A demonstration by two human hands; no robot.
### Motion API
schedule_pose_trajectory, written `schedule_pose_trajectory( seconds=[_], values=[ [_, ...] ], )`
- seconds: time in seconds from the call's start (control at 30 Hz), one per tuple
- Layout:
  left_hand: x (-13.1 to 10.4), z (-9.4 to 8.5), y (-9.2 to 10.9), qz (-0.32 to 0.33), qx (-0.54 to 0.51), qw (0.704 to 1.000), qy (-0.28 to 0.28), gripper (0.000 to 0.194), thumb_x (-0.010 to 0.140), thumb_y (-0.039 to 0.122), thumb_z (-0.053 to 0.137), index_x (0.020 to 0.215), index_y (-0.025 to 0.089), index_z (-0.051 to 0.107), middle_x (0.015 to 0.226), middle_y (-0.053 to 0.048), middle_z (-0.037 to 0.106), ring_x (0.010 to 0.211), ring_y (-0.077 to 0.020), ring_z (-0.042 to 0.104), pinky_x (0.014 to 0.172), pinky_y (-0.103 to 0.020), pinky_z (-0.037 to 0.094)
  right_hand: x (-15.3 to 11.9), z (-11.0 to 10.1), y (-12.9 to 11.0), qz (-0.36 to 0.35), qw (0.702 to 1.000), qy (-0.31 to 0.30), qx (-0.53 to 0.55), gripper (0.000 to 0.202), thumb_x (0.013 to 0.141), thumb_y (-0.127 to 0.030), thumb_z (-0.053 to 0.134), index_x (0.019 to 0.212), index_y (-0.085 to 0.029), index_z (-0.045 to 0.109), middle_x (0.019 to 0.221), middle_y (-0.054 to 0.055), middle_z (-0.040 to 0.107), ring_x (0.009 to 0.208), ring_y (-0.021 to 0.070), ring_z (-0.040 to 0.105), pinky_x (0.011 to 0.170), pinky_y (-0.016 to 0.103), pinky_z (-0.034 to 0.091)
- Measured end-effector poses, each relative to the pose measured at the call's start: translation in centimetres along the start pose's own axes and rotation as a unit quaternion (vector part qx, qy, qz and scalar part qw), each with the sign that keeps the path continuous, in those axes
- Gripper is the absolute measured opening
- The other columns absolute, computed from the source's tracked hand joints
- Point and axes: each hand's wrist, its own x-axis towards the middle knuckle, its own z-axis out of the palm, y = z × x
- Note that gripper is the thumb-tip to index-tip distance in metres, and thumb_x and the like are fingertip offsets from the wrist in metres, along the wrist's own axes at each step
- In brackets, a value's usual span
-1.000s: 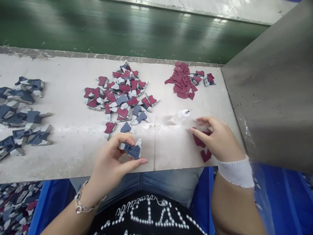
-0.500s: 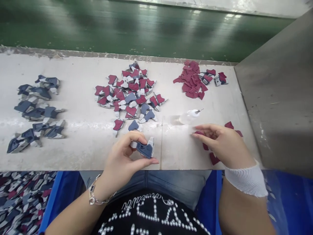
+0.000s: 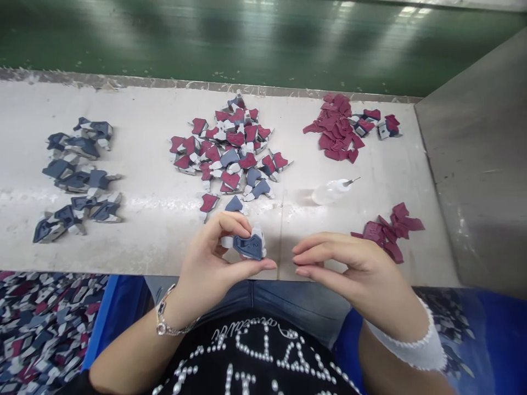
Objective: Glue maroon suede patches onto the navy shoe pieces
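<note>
My left hand (image 3: 222, 252) pinches a blue-and-grey plastic part (image 3: 249, 246) between thumb and fingers, its recessed blue face turned up toward me. To its right, my right hand (image 3: 349, 263) hovers over the front of the table, thumb and fingertips brought together. Whatever lies between those fingertips is hidden from view. Beyond the right wrist lies a small group of loose maroon pieces (image 3: 382, 230). A translucent bottle with a thin needle tip (image 3: 331, 191) lies on its side behind the right hand.
Parts with maroon faces are heaped mid-table (image 3: 234, 137); blue-faced parts (image 3: 78, 178) sit at the left. A maroon pile (image 3: 335, 129) is at the back right. A metal panel (image 3: 477, 153) bounds the right side. A bin of many parts (image 3: 45, 323) stands lower left.
My right hand has moved left from the loose maroon pieces, where one showed at its fingertips, toward my left hand. The left hand keeps the blue-and-grey part. The view has shifted slightly.
</note>
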Motion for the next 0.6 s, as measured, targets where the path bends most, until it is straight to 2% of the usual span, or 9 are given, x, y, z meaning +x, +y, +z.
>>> schedule_pose_trajectory(
  seconds=[0.07, 0.17, 0.23, 0.37, 0.47, 0.53, 0.6],
  values=[
    [-0.1, 0.0, 0.0, 0.000, -0.003, 1.000, -0.003, 0.045, 0.063, 0.022, 0.094, 0.088, 0.022, 0.056, 0.094, 0.001, 0.061, 0.087, -0.0124, 0.063, 0.070, -0.020, 0.053, 0.0, 0.2, -0.1, 0.007, 1.000, -0.010, 0.007, 0.010, 0.091, -0.025, 0.072, 0.085, -0.029, 0.079, 0.100, -0.002, 0.077, 0.089, 0.0136, 0.073, 0.080, 0.022, 0.057],
    [-0.3, -0.1, 0.0, -0.006, -0.002, 1.000, -0.011, 0.043, 0.065, 0.022, 0.093, 0.090, 0.022, 0.058, 0.095, 0.000, 0.062, 0.088, -0.0126, 0.064, 0.069, -0.020, 0.053, 0.0, 0.5, 0.0, 0.036, 0.998, 0.007, 0.051, 0.015, 0.096, -0.026, 0.066, 0.099, -0.033, 0.079, 0.113, -0.002, 0.074, 0.094, 0.0138, 0.074, 0.082, 0.024, 0.061],
    [-0.3, -0.1, 0.0, -0.005, 0.001, 1.000, -0.014, 0.041, 0.067, 0.023, 0.092, 0.091, 0.022, 0.060, 0.095, 0.000, 0.063, 0.087, -0.0122, 0.064, 0.068, -0.019, 0.053, 0.1, 0.7, 0.2, 0.047, 0.997, 0.026, 0.059, 0.016, 0.096, -0.027, 0.065, 0.102, -0.033, 0.078, 0.112, -0.002, 0.075, 0.094, 0.0141, 0.074, 0.081, 0.024, 0.062],
    [-0.2, -0.1, 0.1, 0.007, 0.003, 1.000, -0.005, 0.039, 0.068, 0.019, 0.091, 0.092, 0.022, 0.061, 0.096, 0.000, 0.064, 0.090, -0.0115, 0.064, 0.070, -0.018, 0.054, 0.8, 0.9, 0.7, 0.051, 0.996, 0.072, -0.031, 0.013, 0.096, -0.026, 0.066, 0.102, -0.031, 0.077, 0.101, -0.002, 0.076, 0.093, 0.0156, 0.071, 0.084, 0.029, 0.058],
    [-0.2, -0.2, 0.2, 0.018, -0.015, 1.000, -0.001, 0.040, 0.067, 0.015, 0.092, 0.093, 0.022, 0.061, 0.098, 0.000, 0.064, 0.092, -0.0117, 0.065, 0.073, -0.018, 0.056, 1.5, 1.5, 1.2, 0.070, 0.985, 0.109, -0.116, 0.013, 0.094, -0.030, 0.068, 0.106, -0.026, 0.072, 0.096, 0.001, 0.073, 0.083, 0.0181, 0.068, 0.076, 0.035, 0.056],
    [-0.3, -0.3, 0.3, 0.017, -0.029, 0.999, -0.001, 0.041, 0.066, 0.013, 0.092, 0.093, 0.022, 0.061, 0.098, 0.001, 0.064, 0.090, -0.0111, 0.065, 0.074, -0.018, 0.057, 2.0, 2.3, 1.7, 0.089, 0.979, 0.099, -0.155, 0.017, 0.092, -0.032, 0.070, 0.105, -0.022, 0.068, 0.095, 0.003, 0.069, 0.081, 0.0207, 0.065, 0.072, 0.039, 0.054],
    [-0.4, -0.3, 0.5, 0.011, -0.042, 0.999, -0.001, 0.041, 0.066, 0.011, 0.091, 0.092, 0.022, 0.061, 0.098, 0.001, 0.064, 0.090, -0.0107, 0.066, 0.073, -0.017, 0.057, 2.4, 3.2, 2.1, 0.095, 0.978, 0.074, -0.170, 0.017, 0.090, -0.027, 0.073, 0.103, -0.019, 0.067, 0.099, 0.006, 0.066, 0.088, 0.0240, 0.064, 0.078, 0.042, 0.054]
  ],
)
